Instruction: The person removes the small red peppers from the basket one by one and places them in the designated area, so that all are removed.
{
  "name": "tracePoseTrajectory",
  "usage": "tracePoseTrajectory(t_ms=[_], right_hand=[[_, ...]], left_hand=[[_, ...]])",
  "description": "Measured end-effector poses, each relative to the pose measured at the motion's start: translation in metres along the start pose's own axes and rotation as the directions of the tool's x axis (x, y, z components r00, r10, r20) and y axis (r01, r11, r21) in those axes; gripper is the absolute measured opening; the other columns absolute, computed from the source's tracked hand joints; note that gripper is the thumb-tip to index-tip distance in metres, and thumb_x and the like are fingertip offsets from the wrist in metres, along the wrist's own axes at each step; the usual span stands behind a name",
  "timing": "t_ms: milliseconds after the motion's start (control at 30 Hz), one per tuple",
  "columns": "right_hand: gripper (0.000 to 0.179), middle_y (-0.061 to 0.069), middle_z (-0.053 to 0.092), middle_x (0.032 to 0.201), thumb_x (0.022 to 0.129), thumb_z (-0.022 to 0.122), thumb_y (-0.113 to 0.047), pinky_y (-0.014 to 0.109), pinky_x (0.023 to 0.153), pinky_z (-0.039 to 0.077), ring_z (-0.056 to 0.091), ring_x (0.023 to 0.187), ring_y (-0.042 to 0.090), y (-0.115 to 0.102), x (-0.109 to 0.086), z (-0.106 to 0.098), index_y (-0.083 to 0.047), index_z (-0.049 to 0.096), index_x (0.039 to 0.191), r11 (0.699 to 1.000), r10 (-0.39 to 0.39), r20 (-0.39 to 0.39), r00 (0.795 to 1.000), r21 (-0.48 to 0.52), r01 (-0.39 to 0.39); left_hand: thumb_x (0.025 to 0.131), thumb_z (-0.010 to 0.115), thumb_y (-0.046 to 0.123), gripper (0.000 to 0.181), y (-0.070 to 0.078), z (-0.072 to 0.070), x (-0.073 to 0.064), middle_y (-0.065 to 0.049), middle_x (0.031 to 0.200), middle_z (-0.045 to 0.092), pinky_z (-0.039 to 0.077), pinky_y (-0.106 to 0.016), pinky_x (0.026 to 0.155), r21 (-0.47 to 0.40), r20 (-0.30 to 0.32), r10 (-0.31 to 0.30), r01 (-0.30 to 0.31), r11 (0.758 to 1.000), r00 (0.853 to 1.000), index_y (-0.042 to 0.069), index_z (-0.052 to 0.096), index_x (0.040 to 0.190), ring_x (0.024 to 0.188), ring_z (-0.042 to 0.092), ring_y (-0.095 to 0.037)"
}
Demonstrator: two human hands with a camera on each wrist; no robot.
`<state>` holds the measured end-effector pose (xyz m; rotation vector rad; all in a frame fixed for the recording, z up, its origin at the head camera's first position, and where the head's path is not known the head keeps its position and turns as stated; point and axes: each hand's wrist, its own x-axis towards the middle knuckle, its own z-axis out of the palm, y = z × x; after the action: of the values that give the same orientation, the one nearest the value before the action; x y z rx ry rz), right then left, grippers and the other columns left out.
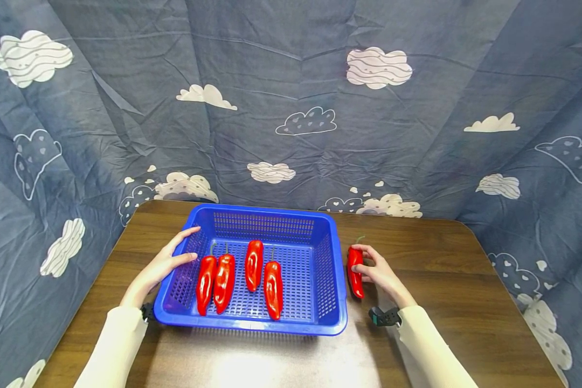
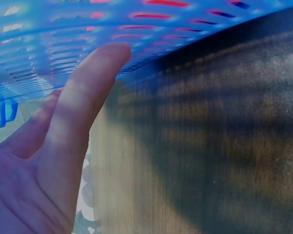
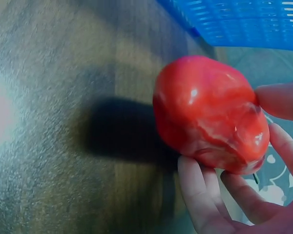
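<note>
My right hand (image 1: 379, 269) pinches a long red pepper (image 1: 355, 272) with a green stem, just outside the basket's right side. In the right wrist view the pepper (image 3: 205, 112) points its rounded tip at the camera, thumb on one side and fingertips along the other. At the left rim of a blue plastic basket (image 1: 252, 325), my left hand (image 1: 162, 264) rests with its fingers straight and spread. The left wrist view shows one straight finger (image 2: 88, 87) against the slotted wall. Several glossy red peppers (image 1: 273, 291) lie lengthwise inside the basket, leaning slightly.
The basket stands on a brown wood-grain table (image 1: 436, 264). A dark blue curtain (image 1: 291, 70) with white clouds hangs right behind the table's back edge and at both sides. Black bands (image 1: 385, 317) circle both wrists, below cream sleeves.
</note>
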<state>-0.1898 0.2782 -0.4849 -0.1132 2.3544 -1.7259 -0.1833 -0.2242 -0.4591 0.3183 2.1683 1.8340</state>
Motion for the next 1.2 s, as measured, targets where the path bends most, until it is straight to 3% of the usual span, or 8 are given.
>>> tracePoseTrajectory(t_ms=[200, 400, 600, 800, 1200], right_hand=[[0.050, 0.029, 0.038, 0.116, 0.081, 0.054, 0.002, 0.042, 0.069, 0.052, 0.053, 0.089, 0.030, -0.0091, -0.0017, 0.0043, 0.001, 0.039, 0.129, 0.999, 0.033, -0.029, 0.999, -0.036, -0.034], [0.049, 0.029, 0.040, 0.117, 0.083, 0.051, 0.003, 0.042, 0.072, 0.051, 0.051, 0.093, 0.029, -0.0079, -0.0013, 0.0027, 0.002, 0.039, 0.131, 0.998, 0.024, -0.004, 1.000, -0.054, -0.024], [0.049, 0.027, 0.040, 0.111, 0.081, 0.046, 0.010, 0.033, 0.065, 0.051, 0.051, 0.080, 0.021, -0.0062, -0.0034, 0.0025, 0.004, 0.039, 0.129, 0.999, 0.007, 0.000, 1.000, -0.036, -0.007], [0.052, 0.022, 0.043, 0.099, 0.077, 0.043, 0.016, 0.026, 0.054, 0.045, 0.045, 0.064, 0.015, -0.0035, -0.0026, 0.0036, 0.005, 0.041, 0.128, 1.000, 0.002, -0.023, 1.000, -0.025, -0.002], [0.050, 0.026, 0.046, 0.107, 0.078, 0.042, 0.016, 0.029, 0.059, 0.049, 0.051, 0.070, 0.017, -0.0015, -0.0011, 0.0034, 0.005, 0.043, 0.127, 1.000, 0.022, -0.039, 0.999, 0.004, -0.022]], left_hand=[[0.090, 0.053, 0.013, 0.061, 0.0012, 0.0004, -0.0002, -0.018, 0.143, 0.016, 0.047, -0.047, 0.079, -0.015, 0.003, 0.001, -0.001, 1.000, 1.000, 0.019, 0.022, 0.142, 0.118, 0.033, -0.044], [0.090, 0.053, 0.014, 0.060, -0.0004, -0.0005, 0.0004, -0.019, 0.142, 0.018, 0.047, -0.044, 0.079, 0.010, -0.004, -0.003, 0.003, 1.000, 1.000, 0.020, 0.023, 0.142, 0.118, 0.034, -0.044], [0.090, 0.052, 0.013, 0.059, -0.0021, -0.0020, 0.0007, -0.019, 0.142, 0.019, 0.049, -0.046, 0.075, -0.001, -0.011, -0.029, 0.029, 1.000, 1.000, 0.024, 0.024, 0.141, 0.115, 0.037, -0.045], [0.090, 0.052, 0.012, 0.060, -0.0017, -0.0012, 0.0003, -0.020, 0.141, 0.020, 0.049, -0.046, 0.075, -0.014, -0.002, -0.013, 0.013, 1.000, 1.000, 0.022, 0.024, 0.142, 0.114, 0.037, -0.044], [0.090, 0.053, 0.012, 0.061, -0.0013, -0.0005, -0.0001, -0.021, 0.140, 0.021, 0.048, -0.043, 0.076, -0.027, 0.007, 0.014, -0.014, 1.000, 1.000, 0.019, 0.023, 0.142, 0.114, 0.037, -0.043]])
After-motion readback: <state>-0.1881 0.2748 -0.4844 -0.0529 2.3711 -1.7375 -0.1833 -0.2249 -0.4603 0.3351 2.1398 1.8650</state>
